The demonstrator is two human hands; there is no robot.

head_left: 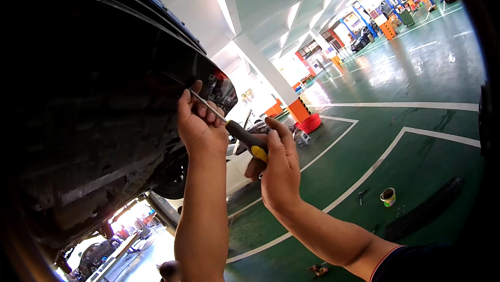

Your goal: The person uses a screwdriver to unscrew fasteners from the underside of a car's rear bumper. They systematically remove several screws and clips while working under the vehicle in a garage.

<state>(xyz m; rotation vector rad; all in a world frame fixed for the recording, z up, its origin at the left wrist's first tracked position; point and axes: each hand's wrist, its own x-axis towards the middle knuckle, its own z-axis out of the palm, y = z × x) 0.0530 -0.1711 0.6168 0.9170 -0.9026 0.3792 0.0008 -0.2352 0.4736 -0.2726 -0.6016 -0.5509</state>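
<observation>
A screwdriver [245,137] with a black and yellow handle and a thin metal shaft points up and left toward the dark underside of a raised car [99,120]. My right hand [281,170] grips the handle's end, its index finger partly stretched upward. Close to the tip, my left hand [200,126] is closed about the shaft, thumb and fingers against the car's lower edge. The tip is lost in shadow there, so I cannot tell what it touches.
On the green floor lie a small open tin [388,196], a long black trim piece [424,209] and scattered small parts. A white pillar [265,71] with an orange base stands beyond, beside a red round tub [310,123]. Blue car lifts [364,20] are far right.
</observation>
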